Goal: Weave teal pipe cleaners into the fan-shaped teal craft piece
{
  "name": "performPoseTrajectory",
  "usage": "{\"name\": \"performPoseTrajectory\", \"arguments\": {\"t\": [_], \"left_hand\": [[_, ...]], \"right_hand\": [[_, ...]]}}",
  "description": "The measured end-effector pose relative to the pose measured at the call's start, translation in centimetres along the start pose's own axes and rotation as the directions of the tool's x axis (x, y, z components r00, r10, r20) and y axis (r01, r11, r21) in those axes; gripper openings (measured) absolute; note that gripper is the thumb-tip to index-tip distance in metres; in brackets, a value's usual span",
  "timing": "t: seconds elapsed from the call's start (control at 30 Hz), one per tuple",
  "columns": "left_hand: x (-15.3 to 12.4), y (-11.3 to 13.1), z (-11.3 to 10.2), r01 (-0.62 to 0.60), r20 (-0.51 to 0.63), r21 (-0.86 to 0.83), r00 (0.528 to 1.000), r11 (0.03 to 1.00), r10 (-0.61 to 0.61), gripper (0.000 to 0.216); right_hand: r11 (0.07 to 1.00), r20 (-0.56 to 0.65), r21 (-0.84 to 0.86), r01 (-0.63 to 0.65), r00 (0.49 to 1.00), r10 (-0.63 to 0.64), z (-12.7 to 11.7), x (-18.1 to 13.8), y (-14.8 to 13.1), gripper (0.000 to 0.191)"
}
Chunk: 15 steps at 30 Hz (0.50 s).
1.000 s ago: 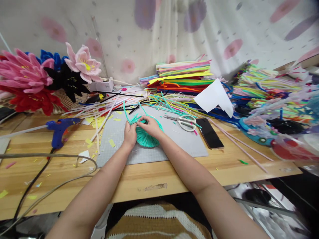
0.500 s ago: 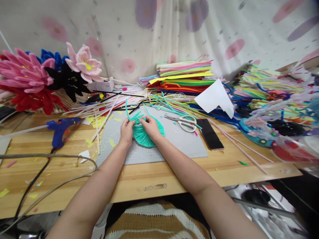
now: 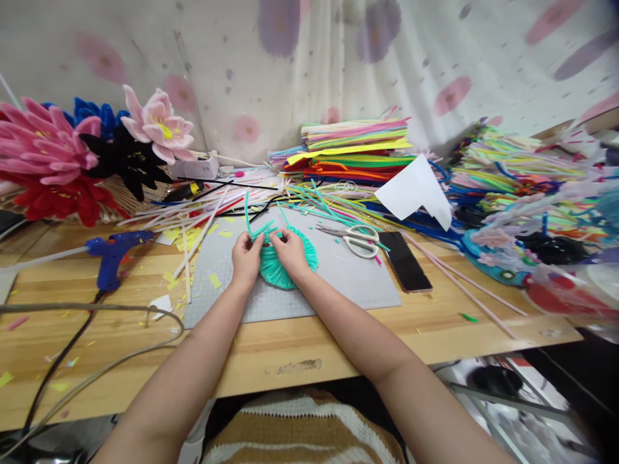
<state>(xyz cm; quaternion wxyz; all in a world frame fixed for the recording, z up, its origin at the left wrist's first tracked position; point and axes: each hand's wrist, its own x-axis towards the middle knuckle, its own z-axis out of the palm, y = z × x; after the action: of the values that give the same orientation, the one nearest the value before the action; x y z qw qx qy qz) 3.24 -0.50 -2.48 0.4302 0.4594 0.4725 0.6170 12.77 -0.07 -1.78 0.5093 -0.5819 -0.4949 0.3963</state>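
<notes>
A round teal piece made of pipe cleaners lies on the grey cutting mat, its strands fanned out in a disc. My left hand pinches teal strands at its upper left edge. Thumb and fingers of my right hand are closed on the piece's upper part, close beside the left fingertips. Loose teal pipe cleaner ends stick up past the left hand. Both hands cover part of the piece, so the exact spot gripped is hidden.
Scissors and a black phone lie right of my hands. A blue glue gun with its cord is on the left. Behind are pipe cleaner bundles, white paper and fuzzy flowers. Yellow scraps litter the table.
The fingers have shifted slightly at the top edge of the teal piece, the left fingertips drawing nearer the right. The whole view has moved a little; other things lie as before.
</notes>
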Motion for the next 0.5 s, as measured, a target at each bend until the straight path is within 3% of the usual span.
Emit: {"name": "performPoseTrajectory", "arguments": {"t": [0.3,0.5], "left_hand": [[0.08,0.2,0.02,-0.031,-0.075,0.018,0.997,0.999,0.032,0.036],[0.4,-0.02,0.33,0.021,-0.101,-0.007,0.995,1.0,-0.021,0.015]], "right_hand": [[1.0,-0.028,0.005,0.002,1.0,-0.002,0.24,-0.45,-0.41,0.013],[0.998,-0.056,-0.059,0.005,0.998,-0.008,0.38,-0.4,-0.2,0.013]]}}
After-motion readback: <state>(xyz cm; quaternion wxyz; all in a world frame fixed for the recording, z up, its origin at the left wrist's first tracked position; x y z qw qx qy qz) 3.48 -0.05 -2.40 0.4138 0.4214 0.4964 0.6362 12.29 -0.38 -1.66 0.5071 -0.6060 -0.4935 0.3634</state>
